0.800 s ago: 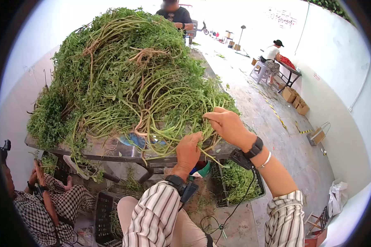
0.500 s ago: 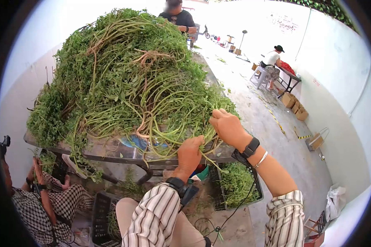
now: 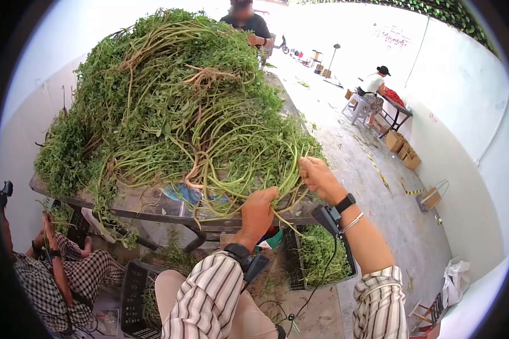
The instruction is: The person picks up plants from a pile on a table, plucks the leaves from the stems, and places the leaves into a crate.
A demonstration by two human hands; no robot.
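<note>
A tall heap of leafy green stems (image 3: 169, 101) with some pale roots covers much of the dark-topped table (image 3: 147, 203). My left hand (image 3: 258, 212) is at the table's front edge, its fingers closed round several stems whose ends stick out to the right. Just up and right of it, my right hand (image 3: 320, 179) is closed in a pinch at the heap's right edge. A green stem rises at its fingertips; the fingers partly hide the grip.
Below the table stand a black crate of greens (image 3: 325, 257) and another black crate (image 3: 136, 299). One person (image 3: 56, 271) sits at left, another (image 3: 249, 25) is behind the heap. A third person (image 3: 373, 90) sits at a table with red items (image 3: 393, 97).
My right hand has shifted slightly right and down, its wrist turning. My left hand stays almost in place, still closed on the stems.
</note>
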